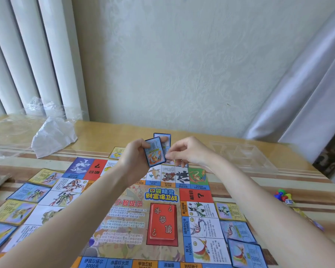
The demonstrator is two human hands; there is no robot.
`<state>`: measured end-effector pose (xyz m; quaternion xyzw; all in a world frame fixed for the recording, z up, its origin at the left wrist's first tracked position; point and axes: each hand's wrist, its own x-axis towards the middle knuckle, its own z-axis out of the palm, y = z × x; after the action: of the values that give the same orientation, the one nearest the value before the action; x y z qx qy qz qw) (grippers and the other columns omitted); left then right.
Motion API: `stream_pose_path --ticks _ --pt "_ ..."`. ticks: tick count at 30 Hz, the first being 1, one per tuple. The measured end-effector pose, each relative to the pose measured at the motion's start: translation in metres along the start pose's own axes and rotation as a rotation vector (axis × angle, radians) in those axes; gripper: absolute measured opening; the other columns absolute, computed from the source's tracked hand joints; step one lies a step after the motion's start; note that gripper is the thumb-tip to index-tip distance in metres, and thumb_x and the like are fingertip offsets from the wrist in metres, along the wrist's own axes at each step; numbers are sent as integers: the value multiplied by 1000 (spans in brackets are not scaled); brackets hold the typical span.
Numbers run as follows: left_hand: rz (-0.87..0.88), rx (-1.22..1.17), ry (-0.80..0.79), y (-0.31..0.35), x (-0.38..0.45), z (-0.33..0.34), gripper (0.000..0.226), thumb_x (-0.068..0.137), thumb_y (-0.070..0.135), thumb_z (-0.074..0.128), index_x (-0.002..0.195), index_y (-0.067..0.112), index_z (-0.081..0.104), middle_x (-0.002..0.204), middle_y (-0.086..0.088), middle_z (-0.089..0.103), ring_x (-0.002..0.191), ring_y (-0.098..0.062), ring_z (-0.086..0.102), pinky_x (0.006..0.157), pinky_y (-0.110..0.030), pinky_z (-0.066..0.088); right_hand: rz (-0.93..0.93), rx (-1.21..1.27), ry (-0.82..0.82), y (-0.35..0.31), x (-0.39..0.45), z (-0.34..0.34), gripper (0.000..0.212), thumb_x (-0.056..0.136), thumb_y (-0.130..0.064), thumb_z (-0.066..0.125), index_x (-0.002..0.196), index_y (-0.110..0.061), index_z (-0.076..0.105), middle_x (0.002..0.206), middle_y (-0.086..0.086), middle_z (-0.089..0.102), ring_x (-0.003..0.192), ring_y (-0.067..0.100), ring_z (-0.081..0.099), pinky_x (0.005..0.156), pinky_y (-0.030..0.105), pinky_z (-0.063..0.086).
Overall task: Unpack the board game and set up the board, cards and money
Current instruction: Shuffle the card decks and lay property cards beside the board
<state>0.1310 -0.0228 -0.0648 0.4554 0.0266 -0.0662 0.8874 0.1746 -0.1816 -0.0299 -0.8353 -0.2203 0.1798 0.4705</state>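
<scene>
The colourful game board [128, 215] lies flat on the table, with a red card deck [162, 222] on its centre panel. My left hand [133, 157] holds a small stack of blue-bordered cards [155, 151] above the board's far edge. My right hand [186, 151] pinches the right edge of the front card with thumb and forefinger. Property cards lie along the board's sides: yellow and blue ones on the left [29, 192], others on the right [237, 231]. One yellow card [116, 152] lies beyond the far edge.
A clear plastic tray [242, 157] sits at the back right. Coloured pawns and a die [283, 197] lie at the right. Crumpled white paper [53, 136] and clear wrap [41, 109] lie at the back left. The wall stands close behind the table.
</scene>
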Motion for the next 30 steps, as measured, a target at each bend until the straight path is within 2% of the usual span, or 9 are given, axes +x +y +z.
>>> stream_pose_path --ticks 2,5,7,11,15,17,21,26,30 --pt "-1 8 4 0 0 1 45 86 10 22 105 1 62 110 -22 61 95 -35 58 80 -36 46 22 102 5 2 -1 1 6 85 -10 67 80 -8 64 78 10 66 55 16 62 48 20 47" --pt "-4 16 -2 0 -1 2 44 86 9 22 106 -1 59 104 -20 61 97 -35 56 86 -40 46 33 269 18 3 -2 4 13 87 -18 65 87 -6 64 86 7 68 59 20 67 45 19 47" --pt "-15 29 27 -1 0 3 43 87 9 22 105 0 60 103 -20 61 98 -32 56 88 -39 46 35 276 15 1 -2 6 17 85 -20 67 93 -5 66 95 5 67 60 19 67 45 19 47" --pt "52 151 131 -1 4 9 34 91 8 29 104 4 60 101 -14 62 89 -24 56 82 -31 46 17 96 59 -1 0 -1 6 81 -9 70 82 -6 66 75 4 65 55 11 58 41 17 42" --pt "171 328 210 5 5 3 32 95 4 35 106 8 64 97 -6 63 81 -13 54 69 -17 43 121 185 384 16 10 -42 15 84 -3 65 97 6 63 71 7 63 50 10 50 35 15 35" --pt "163 404 219 3 5 -3 30 96 1 37 107 8 64 98 -7 63 79 -12 54 62 -14 44 219 113 455 35 15 -55 16 84 0 65 97 8 63 68 10 62 49 12 50 33 15 34" --pt "158 445 208 -4 7 -9 31 95 -5 38 108 9 63 106 -8 61 83 -14 57 68 -16 49 348 -66 433 64 21 -53 9 84 3 63 93 6 63 68 13 62 48 15 52 38 19 40" --pt "156 400 172 -8 10 -10 36 92 -9 42 102 16 66 100 -8 63 78 -15 59 63 -14 52 377 -271 457 76 30 -49 11 86 -5 64 90 5 66 75 16 67 50 15 52 63 29 52" --pt "132 384 168 -13 12 -13 40 91 -11 42 114 13 64 101 -10 65 81 -17 62 64 -15 53 408 -329 460 81 37 -45 16 85 -5 66 95 7 65 77 16 66 47 15 52 58 27 51"
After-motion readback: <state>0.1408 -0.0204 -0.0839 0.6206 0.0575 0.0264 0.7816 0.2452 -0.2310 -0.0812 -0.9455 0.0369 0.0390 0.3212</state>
